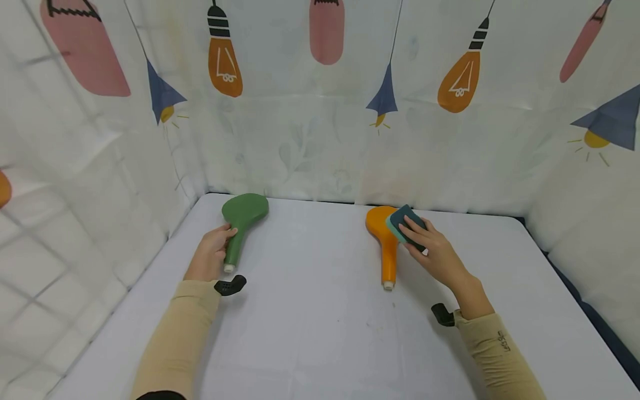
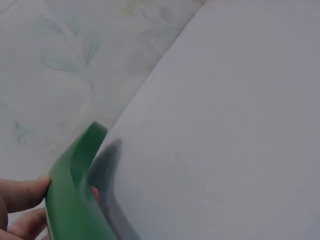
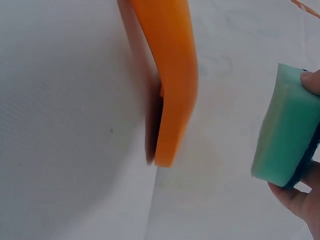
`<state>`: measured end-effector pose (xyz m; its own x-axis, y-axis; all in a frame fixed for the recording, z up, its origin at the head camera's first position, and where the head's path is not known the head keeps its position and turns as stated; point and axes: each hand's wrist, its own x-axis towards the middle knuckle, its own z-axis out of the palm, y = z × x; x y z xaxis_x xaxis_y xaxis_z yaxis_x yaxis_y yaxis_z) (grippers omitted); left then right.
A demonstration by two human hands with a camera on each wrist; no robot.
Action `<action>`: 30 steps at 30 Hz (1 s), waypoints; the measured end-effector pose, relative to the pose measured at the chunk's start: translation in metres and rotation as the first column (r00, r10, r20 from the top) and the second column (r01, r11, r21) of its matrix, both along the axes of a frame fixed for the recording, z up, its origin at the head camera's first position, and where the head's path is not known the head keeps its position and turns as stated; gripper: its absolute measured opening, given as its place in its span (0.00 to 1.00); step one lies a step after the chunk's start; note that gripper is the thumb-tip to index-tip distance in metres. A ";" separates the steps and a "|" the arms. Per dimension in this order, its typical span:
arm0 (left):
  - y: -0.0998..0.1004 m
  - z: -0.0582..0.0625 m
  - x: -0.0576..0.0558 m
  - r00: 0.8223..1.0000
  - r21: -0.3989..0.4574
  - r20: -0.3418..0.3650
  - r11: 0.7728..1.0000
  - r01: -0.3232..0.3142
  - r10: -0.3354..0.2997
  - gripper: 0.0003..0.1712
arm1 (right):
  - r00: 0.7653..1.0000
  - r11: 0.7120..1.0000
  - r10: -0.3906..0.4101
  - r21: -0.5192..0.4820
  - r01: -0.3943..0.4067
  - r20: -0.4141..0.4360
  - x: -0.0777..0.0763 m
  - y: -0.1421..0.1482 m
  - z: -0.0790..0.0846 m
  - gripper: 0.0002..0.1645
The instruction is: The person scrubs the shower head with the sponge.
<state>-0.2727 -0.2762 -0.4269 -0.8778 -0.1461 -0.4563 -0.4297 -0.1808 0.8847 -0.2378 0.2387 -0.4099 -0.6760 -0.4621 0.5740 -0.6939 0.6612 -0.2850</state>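
On the left of the head view, my left hand (image 1: 214,251) grips a green shower head (image 1: 245,210) near the neck of its handle, thumb on top. Its white end piece points toward me. In the left wrist view, the green shower head (image 2: 75,200) casts a shadow beside it, with thumb and fingers at its side. My right hand (image 1: 436,250) pinches a sponge (image 1: 407,219), light teal with a dark scouring side. The sponge overlaps the head of an orange shower head (image 1: 382,222); in the right wrist view a gap separates the sponge (image 3: 285,130) from the orange shower head (image 3: 175,85).
Both shower heads are over a white-covered table (image 1: 310,311). A patterned curtain (image 1: 300,139) hangs behind it and along the sides. Dark table edging (image 1: 575,283) shows at the right.
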 end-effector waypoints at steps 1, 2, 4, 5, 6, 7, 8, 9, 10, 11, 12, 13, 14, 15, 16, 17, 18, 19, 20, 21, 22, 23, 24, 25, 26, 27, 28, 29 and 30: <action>-0.002 -0.001 0.000 1.000 -0.003 0.003 1.000 0.001 -0.001 0.37 | 1.000 1.000 -0.003 -0.001 0.003 0.001 0.000 0.000 -0.001 0.31; -0.004 -0.002 0.000 1.000 -0.005 0.005 1.000 0.005 -0.005 0.37 | 1.000 1.000 -0.005 -0.002 0.005 0.000 0.000 0.001 -0.001 0.31; -0.006 -0.004 0.001 1.000 -0.011 0.007 1.000 0.007 -0.007 0.37 | 1.000 1.000 -0.010 -0.006 0.010 0.000 0.000 0.002 -0.002 0.31; -0.007 -0.004 0.001 1.000 -0.015 0.007 1.000 0.007 -0.007 0.37 | 1.000 1.000 -0.013 -0.005 0.013 -0.001 0.000 0.002 -0.002 0.32; -0.008 -0.005 0.001 1.000 -0.020 0.011 1.000 0.006 -0.006 0.37 | 1.000 1.000 -0.017 -0.002 0.017 0.000 -0.001 0.003 -0.002 0.32; -0.008 -0.005 0.000 1.000 -0.022 0.015 1.000 0.003 -0.003 0.37 | 1.000 1.000 -0.018 -0.001 0.018 0.003 -0.001 0.003 -0.002 0.32; -0.009 -0.005 0.000 1.000 -0.021 0.021 1.000 0.000 0.000 0.37 | 1.000 1.000 -0.021 0.001 0.021 0.005 -0.002 0.004 -0.002 0.32; -0.010 -0.006 -0.001 1.000 -0.024 0.025 1.000 -0.003 0.004 0.37 | 1.000 1.000 -0.023 0.002 0.023 0.008 -0.002 0.004 -0.002 0.32; -0.010 -0.006 -0.001 1.000 -0.022 0.028 1.000 -0.007 0.008 0.37 | 1.000 1.000 -0.029 0.004 0.029 0.010 -0.003 0.005 -0.001 0.31; -0.010 -0.006 -0.002 0.999 -0.021 0.032 1.000 -0.010 0.011 0.37 | 0.999 0.999 -0.033 0.002 0.033 0.012 -0.004 0.005 -0.001 0.31; -0.011 -0.006 -0.003 0.999 -0.019 0.034 1.000 -0.016 0.016 0.37 | 0.999 0.999 -0.038 -0.001 0.038 0.012 -0.004 0.006 -0.001 0.31; -0.012 -0.006 -0.003 0.999 -0.023 0.036 1.000 -0.014 0.014 0.37 | 0.999 0.999 -0.042 -0.006 0.042 0.015 -0.005 0.006 -0.001 0.31; -0.012 -0.006 -0.003 0.999 -0.028 0.037 0.999 -0.016 0.017 0.37 | 0.999 0.999 -0.046 -0.010 0.046 0.018 -0.005 0.007 -0.001 0.31; -0.013 -0.006 -0.003 0.999 -0.037 0.039 0.999 -0.018 0.020 0.37 | 0.999 0.999 -0.048 -0.017 0.048 0.019 -0.005 0.007 -0.001 0.31; -0.014 -0.006 -0.003 0.999 -0.043 0.042 0.999 -0.019 0.021 0.37 | 0.999 0.998 -0.052 -0.021 0.052 0.017 -0.005 0.008 -0.002 0.32; -0.014 -0.006 -0.003 0.999 -0.055 0.044 0.998 -0.018 0.020 0.37 | 0.998 0.998 -0.054 -0.025 0.054 0.015 -0.005 0.009 -0.002 0.31; -0.015 -0.006 -0.003 0.999 -0.065 0.046 0.998 -0.019 0.022 0.37 | 0.998 0.998 -0.057 -0.027 0.058 0.013 -0.005 0.010 -0.002 0.32; -0.015 -0.006 -0.003 0.999 -0.076 0.048 0.997 -0.017 0.021 0.37 | 0.998 0.998 -0.059 -0.028 0.059 0.013 -0.005 0.011 -0.002 0.31; -0.015 -0.006 -0.003 0.998 -0.082 0.048 0.996 -0.024 0.028 0.37 | 0.998 0.998 -0.062 -0.030 0.063 0.012 -0.004 0.011 -0.002 0.31; -0.014 -0.006 -0.003 0.998 -0.092 0.047 0.995 -0.028 0.032 0.37 | 0.998 0.997 -0.067 -0.030 0.067 0.007 -0.004 0.012 -0.002 0.31; -0.014 -0.007 -0.003 0.998 -0.098 0.043 0.995 -0.031 0.035 0.37 | 0.997 0.997 -0.073 -0.030 0.073 0.004 -0.004 0.013 -0.002 0.31; -0.013 -0.007 -0.003 0.998 -0.108 0.038 0.994 -0.037 0.041 0.37 | 0.997 0.996 -0.080 -0.031 0.080 0.003 -0.003 0.014 -0.002 0.31; -0.013 -0.008 -0.004 0.998 -0.116 0.033 0.992 -0.042 0.046 0.37 | 0.996 0.996 -0.085 -0.033 0.085 0.003 -0.003 0.015 -0.001 0.31; -0.012 -0.008 -0.004 0.998 -0.127 0.027 0.991 -0.047 0.051 0.37 | 0.996 0.995 -0.091 -0.034 0.091 0.003 -0.003 0.016 -0.001 0.30; -0.011 -0.009 -0.004 0.998 -0.138 0.021 0.989 -0.055 0.058 0.36 | 0.995 0.995 -0.095 -0.036 0.095 0.004 -0.003 0.017 0.000 0.30; -0.011 -0.010 -0.005 0.998 -0.150 0.015 0.987 -0.062 0.065 0.36 | 0.995 0.994 -0.101 -0.035 0.101 0.004 -0.003 0.018 0.000 0.30; -0.011 -0.010 -0.005 0.997 -0.165 0.007 0.984 -0.070 0.072 0.36 | 0.994 0.994 -0.105 -0.035 0.106 0.008 -0.003 0.019 0.000 0.30; -0.010 -0.011 -0.005 0.997 -0.181 -0.002 0.980 -0.078 0.079 0.35 | 0.994 0.993 -0.109 -0.033 0.109 0.009 -0.003 0.019 0.000 0.30; -0.009 -0.011 -0.005 0.996 -0.199 -0.013 0.976 -0.087 0.086 0.35 | 0.994 0.993 -0.112 -0.033 0.112 0.011 -0.003 0.020 0.000 0.30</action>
<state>-0.2772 -0.2855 -0.4381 -0.8600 -0.3088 -0.4062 -0.4159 -0.0370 0.9086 -0.2406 0.2590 -0.4103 -0.7280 -0.3637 0.5811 -0.6130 0.7248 -0.3143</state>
